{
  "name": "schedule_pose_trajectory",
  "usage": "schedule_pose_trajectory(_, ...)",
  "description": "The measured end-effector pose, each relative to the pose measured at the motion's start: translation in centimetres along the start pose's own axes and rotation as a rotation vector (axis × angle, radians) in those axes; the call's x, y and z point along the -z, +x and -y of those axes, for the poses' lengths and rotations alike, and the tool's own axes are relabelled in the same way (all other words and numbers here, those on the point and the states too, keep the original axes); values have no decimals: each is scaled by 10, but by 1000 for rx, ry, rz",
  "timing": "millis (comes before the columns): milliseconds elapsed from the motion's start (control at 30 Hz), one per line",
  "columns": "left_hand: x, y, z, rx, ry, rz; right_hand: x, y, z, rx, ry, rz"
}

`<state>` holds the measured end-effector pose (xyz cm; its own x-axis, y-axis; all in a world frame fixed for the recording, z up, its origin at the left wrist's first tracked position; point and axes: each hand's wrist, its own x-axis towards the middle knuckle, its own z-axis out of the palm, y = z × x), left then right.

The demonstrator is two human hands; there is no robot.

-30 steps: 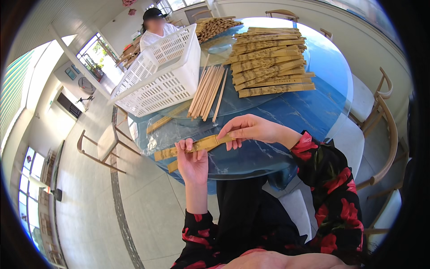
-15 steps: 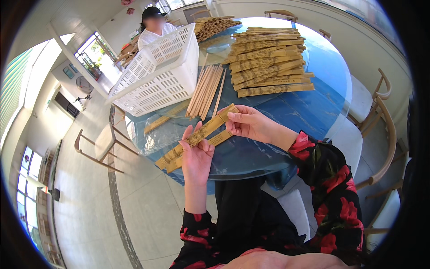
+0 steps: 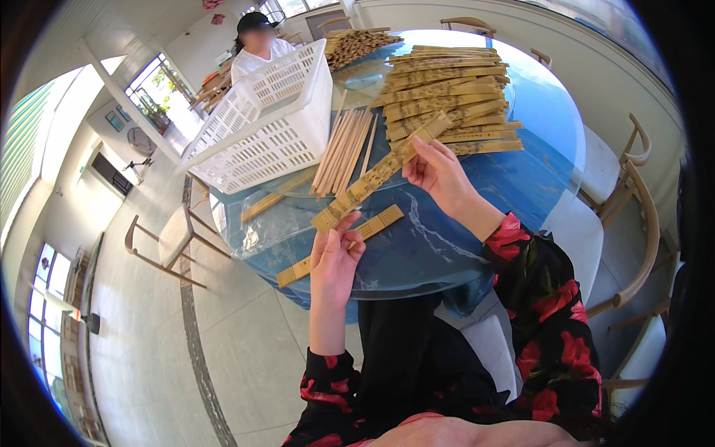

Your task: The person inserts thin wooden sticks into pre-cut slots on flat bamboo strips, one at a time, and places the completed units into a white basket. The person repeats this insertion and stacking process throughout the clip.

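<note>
The right hand (image 3: 436,167) is pinching the upper end of a yellow strip (image 3: 378,176) over the counter (image 3: 417,257); the left hand (image 3: 337,261) is curling at its lower end, grip unclear. Another strip (image 3: 383,221) is lying below. A large pile (image 3: 443,86) is already lying stacked; loose sticks (image 3: 342,153) are lying unwrapped beside the basket (image 3: 268,153).

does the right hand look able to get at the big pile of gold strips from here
Probably yes: the right hand is near the big pile of gold strips and nothing seems to block the way, though it is occupied holding a single gold strip.
</note>
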<state>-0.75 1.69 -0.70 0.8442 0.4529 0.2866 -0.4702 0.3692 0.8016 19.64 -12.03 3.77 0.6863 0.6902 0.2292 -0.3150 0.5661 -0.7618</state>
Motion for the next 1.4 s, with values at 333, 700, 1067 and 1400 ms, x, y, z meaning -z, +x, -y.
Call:
schedule_pose_trajectory(333, 0, 3, 3, -29, -34, 56, 104, 57, 69, 429, -265, -712)
schedule_pose_trajectory(700, 0, 2, 2, -33, -65, 56, 98, 58, 55, 446, -425, -537)
schedule_pose_trajectory(1067, 1, 2, 4, -34, -92, 71, 92, 53, 25, 686, -1488, -472)
schedule_pose_trajectory(1400, 0, 2, 5, -48, -104, 56, 48, 30, 15, 697, -1353, -211)
